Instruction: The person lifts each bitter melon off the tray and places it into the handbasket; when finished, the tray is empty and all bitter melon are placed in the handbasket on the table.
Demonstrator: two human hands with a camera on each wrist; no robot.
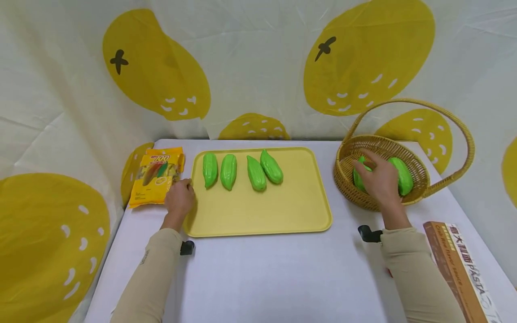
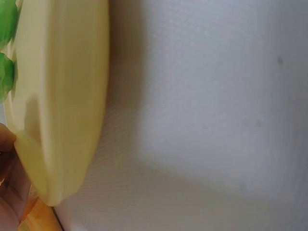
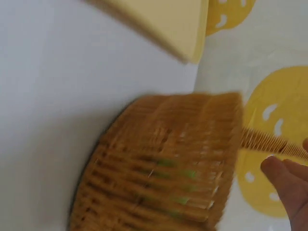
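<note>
On the yellow tray (image 1: pixel 258 215) lie several green, ridged, pointed vegetables (image 1: pixel 229 172), side by side along its back half. My left hand (image 1: pixel 179 197) grips the tray's left rim, and the left wrist view shows a fingertip over the tray edge (image 2: pixel 72 96). At the right, my right hand (image 1: pixel 378 177) reaches over the wicker basket (image 1: pixel 363 197), its fingers above one green vegetable (image 1: pixel 358 179). Another green vegetable (image 1: pixel 401 176) lies beside it in the basket. The right wrist view shows my fingers (image 3: pixel 284 180) above the basket rim, holding nothing visible.
A yellow snack bag (image 1: pixel 155 177) lies left of the tray. The basket's tall handle (image 1: pixel 468 143) arches over its right side. Near the front right lies a pasta box (image 1: pixel 460 264). A fruit-patterned cloth (image 1: pixel 258 67) hangs behind the white table (image 1: pixel 258 273).
</note>
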